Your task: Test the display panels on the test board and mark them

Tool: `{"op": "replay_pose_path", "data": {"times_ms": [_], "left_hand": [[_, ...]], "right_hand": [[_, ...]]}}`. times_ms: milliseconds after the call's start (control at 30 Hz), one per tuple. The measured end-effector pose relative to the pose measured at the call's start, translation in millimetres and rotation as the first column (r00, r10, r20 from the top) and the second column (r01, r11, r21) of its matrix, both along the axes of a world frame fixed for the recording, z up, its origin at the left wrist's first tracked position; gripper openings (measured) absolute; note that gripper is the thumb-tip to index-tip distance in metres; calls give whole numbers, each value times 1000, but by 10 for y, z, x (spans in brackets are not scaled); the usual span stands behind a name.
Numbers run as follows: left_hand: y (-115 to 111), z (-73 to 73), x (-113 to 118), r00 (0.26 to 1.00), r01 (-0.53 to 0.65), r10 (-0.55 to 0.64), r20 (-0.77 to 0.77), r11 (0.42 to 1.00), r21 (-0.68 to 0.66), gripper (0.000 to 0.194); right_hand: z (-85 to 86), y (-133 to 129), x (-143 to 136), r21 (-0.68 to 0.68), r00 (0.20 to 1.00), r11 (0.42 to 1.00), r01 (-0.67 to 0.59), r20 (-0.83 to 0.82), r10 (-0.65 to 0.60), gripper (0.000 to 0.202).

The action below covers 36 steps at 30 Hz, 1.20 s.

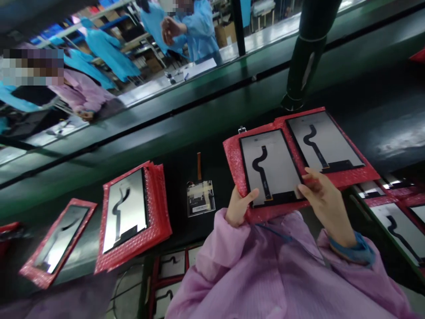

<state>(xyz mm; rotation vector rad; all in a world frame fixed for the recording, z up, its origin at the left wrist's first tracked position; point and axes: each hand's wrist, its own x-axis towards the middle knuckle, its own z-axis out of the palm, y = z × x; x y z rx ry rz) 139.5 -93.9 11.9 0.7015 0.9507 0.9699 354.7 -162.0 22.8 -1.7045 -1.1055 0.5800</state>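
The left hand point(239, 207) holds the near left corner of a screen point(277, 166) and the red wrap point(234, 157) beneath it, thumb on top, fingers out of sight below. The right hand point(327, 201) is at the screen's near right corner, its grip narrow, thumb at the edge; whether it pinches the screen, I cannot tell. The screen sits in front of the person's chest, back up, a black ribbon curving across it. Just right of it a second screen point(332, 144) lies on red wrap, and a metal clip point(242, 130) shows past the far edge. Left on the dark bench point(179, 166) are a small board point(201, 198) with an orange ribbon, then a wrapped stack point(128, 212) topped by a screen, then a lone wrapped screen point(63, 239). Across the bench, people in blue gowns point(108, 55) stand.
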Motion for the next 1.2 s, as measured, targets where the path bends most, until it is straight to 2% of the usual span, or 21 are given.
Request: {"op": "replay_pose_path", "data": {"times_ms": [100,200,333,467,567,633,700,733,767,833,867,900,933,1000,1067,1133,1200], "left_hand": [[61,-62,-313,999,-32,29,-40,997,-72,58],[172,-114,-523,991,-126,115,-74,978,-167,49],[276,-152,-675,964,-263,249,-93,944,-198,30],[300,-163,-692,953,-300,284,-102,931,-209,18],[284,-181,-677,946,-321,302,-116,922,-218,17],[250,-198,-688,943,-318,293,-156,932,-174,20],[190,-201,-727,922,-266,248,-297,964,-22,28],[153,-192,-754,873,-221,238,-425,971,89,34],[116,-174,-784,781,-159,250,-572,966,205,39],[63,-114,-849,500,0,331,-801,924,382,40],[59,-77,-882,364,77,374,-853,901,427,35],[78,-38,-915,258,145,407,-876,880,452,29],[124,-1,-947,183,203,430,-884,864,461,25],[302,53,-1009,68,270,461,-885,845,461,23],[566,73,-1062,-44,277,466,-884,856,437,29],[850,59,-1098,-133,260,426,-895,886,383,42],[1083,25,-1121,-182,254,370,-911,913,320,51]], "right_hand": [[-132,235,-154,-97,913,982,-162,-393,112,68],[-241,416,-300,-114,829,964,-242,-541,144,72],[-266,551,-425,-86,800,956,-280,-571,183,70],[-244,632,-544,-74,780,949,-305,-591,205,68],[-291,679,-610,-92,793,947,-307,-575,201,69],[-339,702,-623,-112,814,943,-314,-544,206,71],[-368,710,-624,-131,846,933,-334,-479,235,73],[-367,703,-626,-143,871,928,-344,-417,258,71],[-352,689,-633,-158,902,923,-350,-321,288,67],[-276,640,-663,-192,943,925,-327,3,334,53],[-217,612,-685,-210,918,931,-299,203,340,46],[-148,591,-708,-222,856,936,-273,388,342,40],[-74,583,-731,-230,773,937,-262,531,346,38],[65,636,-776,-241,639,925,-295,670,378,37],[158,799,-824,-231,570,887,-400,695,438,38],[175,1045,-883,-201,514,832,-518,704,490,42],[113,1301,-953,-189,453,770,-609,714,534,52]]}}
